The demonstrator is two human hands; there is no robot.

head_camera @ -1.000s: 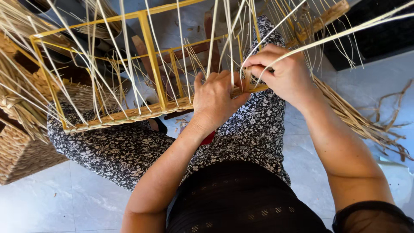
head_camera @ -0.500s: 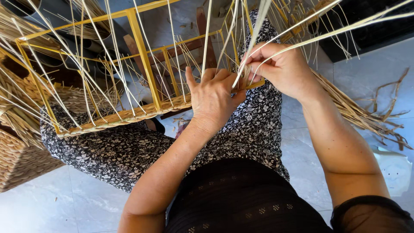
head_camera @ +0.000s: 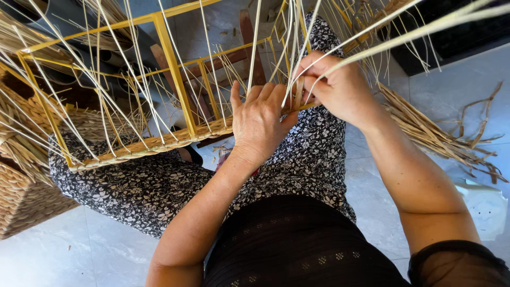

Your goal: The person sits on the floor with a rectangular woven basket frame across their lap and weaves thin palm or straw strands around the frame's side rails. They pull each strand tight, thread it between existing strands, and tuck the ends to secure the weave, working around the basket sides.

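A yellow metal frame [head_camera: 171, 56] rests across my lap, with a woven straw band [head_camera: 154, 142] along its near bottom rail. Several thin straw strands [head_camera: 133, 74] stand up from it. My left hand [head_camera: 260, 119] lies flat against the frame's near rail, fingers spread over the weave. My right hand [head_camera: 340, 87] is closed on a pale straw strand [head_camera: 404, 36] that runs up to the top right, pinching it where the weaving ends at the frame's right corner.
A woven basket [head_camera: 24, 199] stands on the tiled floor at the left. A bundle of loose straw [head_camera: 441, 138] lies on the floor at the right, with a white object [head_camera: 486, 207] near it. A wooden stool [head_camera: 249, 42] shows behind the frame.
The frame and both hands have shifted slightly down and left in view. My left hand's fingers have spread out flat, and my right hand has pulled the strand tighter at the corner.
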